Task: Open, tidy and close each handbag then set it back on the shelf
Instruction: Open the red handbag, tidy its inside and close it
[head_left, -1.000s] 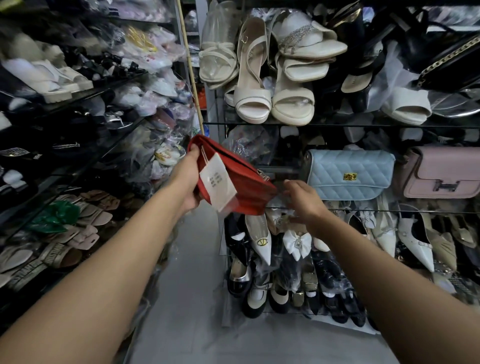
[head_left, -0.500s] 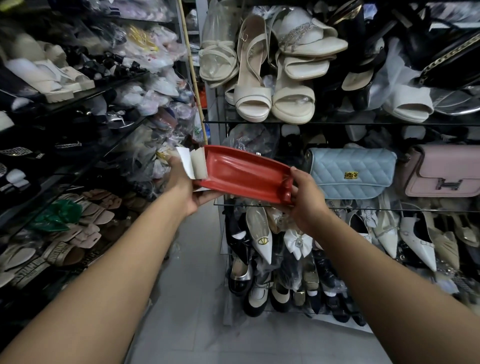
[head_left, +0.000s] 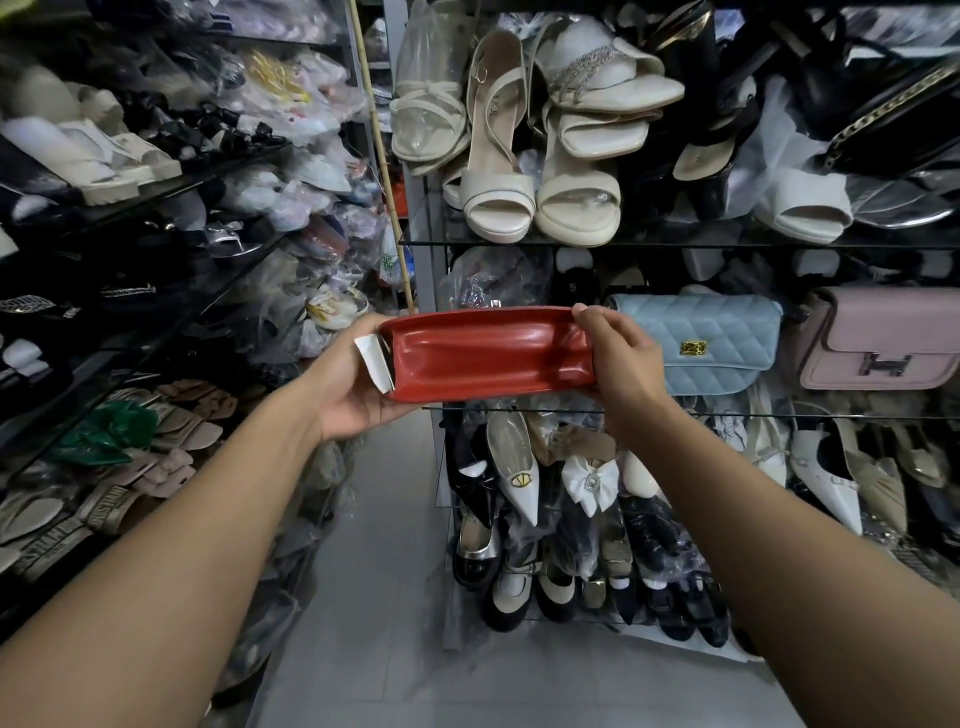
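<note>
Red handbag (head_left: 488, 356) held level before the glass shelf (head_left: 727, 414), left hand (head_left: 353, 395) cupping its tagged end, right hand (head_left: 621, 358) gripping the other. Advice: seat it flat beside the blue bag (head_left: 701, 338), upright, tag tucked.

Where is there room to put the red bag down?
Bare floor tiles lie between the two shoe racks. Left of the blue bag looks open, though the red bag hides most. Both racks are otherwise crammed.
</note>
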